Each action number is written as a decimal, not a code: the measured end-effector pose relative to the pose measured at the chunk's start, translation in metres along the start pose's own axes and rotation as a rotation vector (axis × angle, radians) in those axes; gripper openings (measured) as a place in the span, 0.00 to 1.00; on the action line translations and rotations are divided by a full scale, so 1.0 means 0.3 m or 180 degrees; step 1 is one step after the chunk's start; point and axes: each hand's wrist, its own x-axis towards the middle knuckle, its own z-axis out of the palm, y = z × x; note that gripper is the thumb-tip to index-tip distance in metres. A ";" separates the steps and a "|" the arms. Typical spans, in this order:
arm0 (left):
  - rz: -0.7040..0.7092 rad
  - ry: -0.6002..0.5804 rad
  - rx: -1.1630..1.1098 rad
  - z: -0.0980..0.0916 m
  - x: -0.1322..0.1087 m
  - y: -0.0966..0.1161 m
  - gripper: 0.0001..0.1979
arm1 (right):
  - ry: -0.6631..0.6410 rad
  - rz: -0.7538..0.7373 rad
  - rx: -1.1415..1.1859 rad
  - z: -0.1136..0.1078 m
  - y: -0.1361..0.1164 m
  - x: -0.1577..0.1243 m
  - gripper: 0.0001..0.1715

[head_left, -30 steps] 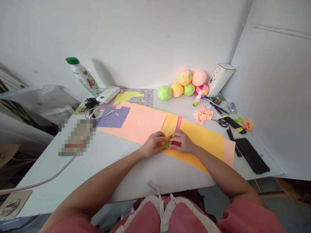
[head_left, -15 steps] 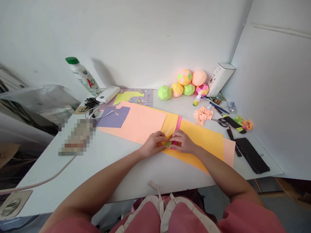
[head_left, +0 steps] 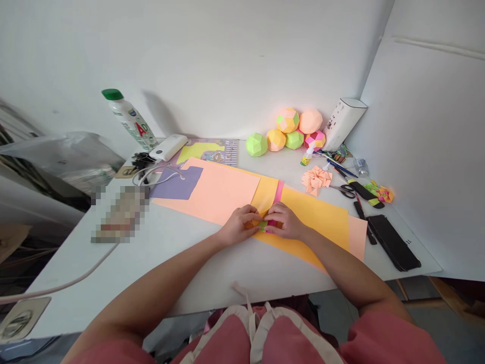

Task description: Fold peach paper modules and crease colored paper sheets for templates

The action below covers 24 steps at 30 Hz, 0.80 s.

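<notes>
My left hand (head_left: pixel 239 226) and my right hand (head_left: pixel 285 221) meet at the middle of the white table (head_left: pixel 159 253). Both pinch a small folded paper piece (head_left: pixel 262 224) with green, orange and pink showing between the fingertips. The hands rest over large sheets of paper: an orange-yellow sheet (head_left: pixel 314 217), a peach sheet (head_left: pixel 215 189) and a pink strip (head_left: pixel 279 191). Most of the small piece is hidden by my fingers.
Several coloured paper balls (head_left: pixel 288 131) sit against the back wall beside a white box (head_left: pixel 344 123). Folded peach pieces (head_left: pixel 317 180), scissors (head_left: pixel 345 190), pens and a black phone (head_left: pixel 393 242) lie right. A bottle (head_left: pixel 131 119), power bank (head_left: pixel 168 147) and cable lie left.
</notes>
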 end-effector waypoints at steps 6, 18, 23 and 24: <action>0.0058 0.0008 0.0191 0.004 0.001 -0.007 0.08 | 0.0008 -0.0110 -0.0281 0.003 -0.007 0.003 0.13; 0.0354 -0.0009 0.1029 0.025 -0.010 0.029 0.12 | -0.0142 -0.0430 -0.1417 0.022 -0.054 0.004 0.17; 0.0545 -0.0080 0.1225 0.032 -0.006 0.034 0.11 | -0.0220 -0.0514 -0.1633 0.025 -0.059 -0.004 0.17; 0.0577 -0.0094 0.1255 0.033 -0.005 0.032 0.11 | -0.0228 -0.0516 -0.1640 0.024 -0.059 -0.006 0.17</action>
